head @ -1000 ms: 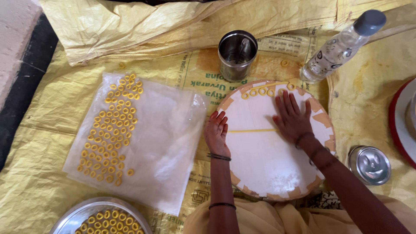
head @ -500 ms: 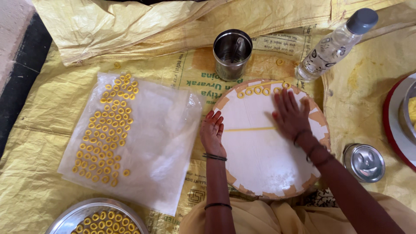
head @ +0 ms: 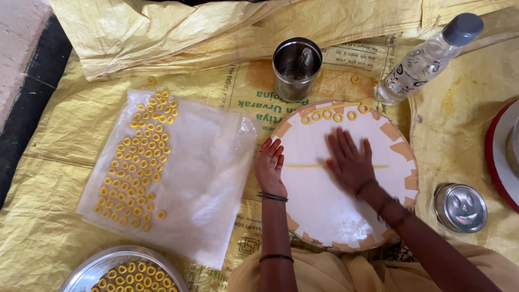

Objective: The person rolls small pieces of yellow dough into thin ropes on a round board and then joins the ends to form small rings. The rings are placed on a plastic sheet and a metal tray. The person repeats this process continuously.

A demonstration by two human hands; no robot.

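A round white board (head: 330, 211) lies before me on the yellow sheet. A thin yellow dough strand (head: 305, 165) stretches across its middle. My right hand (head: 350, 162) lies flat on that strand, fingers spread, slightly blurred. At the board's left edge rests my left hand (head: 270, 166), fingers apart and holding nothing. Several small yellow dough rings (head: 330, 115) line the board's far rim.
A clear plastic sheet (head: 205, 184) at the left carries several rows of yellow rings (head: 138, 162). A steel plate (head: 86, 273) with more rings sits near left. A steel cup (head: 296, 67), a clear bottle (head: 421, 62), a steel lid (head: 460, 207) and a red-rimmed plate (head: 500, 157) surround the board.
My right hand has slid back toward me along the board, over the yellow strand. The left hand stays at the board's left edge. The view has shifted slightly.
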